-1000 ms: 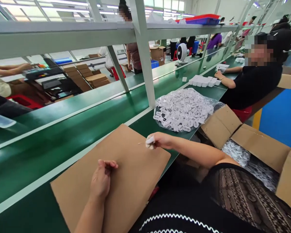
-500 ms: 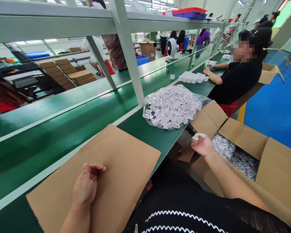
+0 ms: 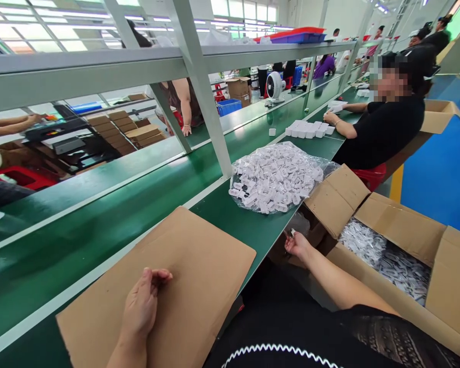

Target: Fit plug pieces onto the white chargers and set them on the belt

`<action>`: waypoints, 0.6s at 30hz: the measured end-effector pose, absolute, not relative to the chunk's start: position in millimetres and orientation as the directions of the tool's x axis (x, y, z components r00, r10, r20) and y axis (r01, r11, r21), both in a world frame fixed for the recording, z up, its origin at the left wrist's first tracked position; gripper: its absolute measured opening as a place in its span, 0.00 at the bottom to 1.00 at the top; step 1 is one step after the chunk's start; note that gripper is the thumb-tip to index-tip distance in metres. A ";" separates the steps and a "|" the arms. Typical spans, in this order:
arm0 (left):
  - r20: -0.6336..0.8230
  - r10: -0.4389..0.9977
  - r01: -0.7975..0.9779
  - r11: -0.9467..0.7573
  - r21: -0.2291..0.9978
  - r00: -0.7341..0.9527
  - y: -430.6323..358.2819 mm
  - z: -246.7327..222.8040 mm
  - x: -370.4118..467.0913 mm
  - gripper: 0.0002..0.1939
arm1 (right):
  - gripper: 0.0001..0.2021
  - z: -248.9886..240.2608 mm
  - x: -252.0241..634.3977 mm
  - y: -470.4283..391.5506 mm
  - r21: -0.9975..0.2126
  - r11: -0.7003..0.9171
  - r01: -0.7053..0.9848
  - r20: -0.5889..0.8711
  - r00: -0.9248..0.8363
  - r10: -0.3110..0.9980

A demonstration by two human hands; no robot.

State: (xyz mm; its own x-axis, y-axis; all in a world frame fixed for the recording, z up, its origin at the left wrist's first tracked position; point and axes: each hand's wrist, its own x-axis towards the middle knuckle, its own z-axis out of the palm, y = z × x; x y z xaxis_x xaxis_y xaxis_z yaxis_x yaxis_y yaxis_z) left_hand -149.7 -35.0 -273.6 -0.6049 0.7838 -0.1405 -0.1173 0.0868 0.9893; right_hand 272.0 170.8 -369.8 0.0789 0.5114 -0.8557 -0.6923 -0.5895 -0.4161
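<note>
My left hand (image 3: 141, 306) rests on its side on a brown cardboard sheet (image 3: 199, 240), fingers loosely curved and apart from the palm, with nothing visible in it. Beyond the table's near edge, my right hand (image 3: 298, 245) is low, its fingers curled together. Something small and white shows at its fingertips; whether it is a held piece or a finger covering is unclear. A clear plastic bag (image 3: 278, 176) heaped with small white plastic parts lies on the green table, above and left of that hand.
An open carton (image 3: 398, 204) holding bagged parts stands at the right. White square pieces (image 3: 304, 129) sit in rows near a seated person in black (image 3: 387, 122). A slanted metal post (image 3: 207, 97) rises beside the bag, supporting a shelf. A white fan (image 3: 275, 85) stands farther back.
My right hand has moved left and down, from beside the carton to below the table's edge. My left hand keeps its pose on the cardboard. The whole view has shifted slightly.
</note>
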 end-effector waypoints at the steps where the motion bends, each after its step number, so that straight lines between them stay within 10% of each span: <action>1: -0.133 0.786 -0.104 0.087 0.991 -0.604 -35.6 -273.5 -149.6 0.33 | 0.12 -372.3 265.9 163.2 -0.401 -0.610 -0.683 -0.865 0.064 0.498; 11: -0.020 0.850 0.119 0.097 0.988 -0.526 -33.5 -273.3 -148.7 0.27 | 0.16 -320.1 235.9 102.8 -0.328 -0.775 -0.541 -0.863 -0.161 0.478; 18: 0.003 0.888 0.208 0.105 0.973 -0.459 -27.6 -250.4 -136.6 0.24 | 0.07 -242.2 274.1 103.1 -0.693 -0.710 -0.127 -0.579 -0.489 0.652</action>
State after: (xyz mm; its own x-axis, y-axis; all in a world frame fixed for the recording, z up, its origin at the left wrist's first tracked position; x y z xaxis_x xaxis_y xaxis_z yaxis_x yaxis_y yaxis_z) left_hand -136.6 -27.6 -250.4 -0.4591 0.8884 0.0027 0.2080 0.1045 0.9725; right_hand 274.1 103.1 -242.2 -0.4893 0.6524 -0.5788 -0.1268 -0.7098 -0.6929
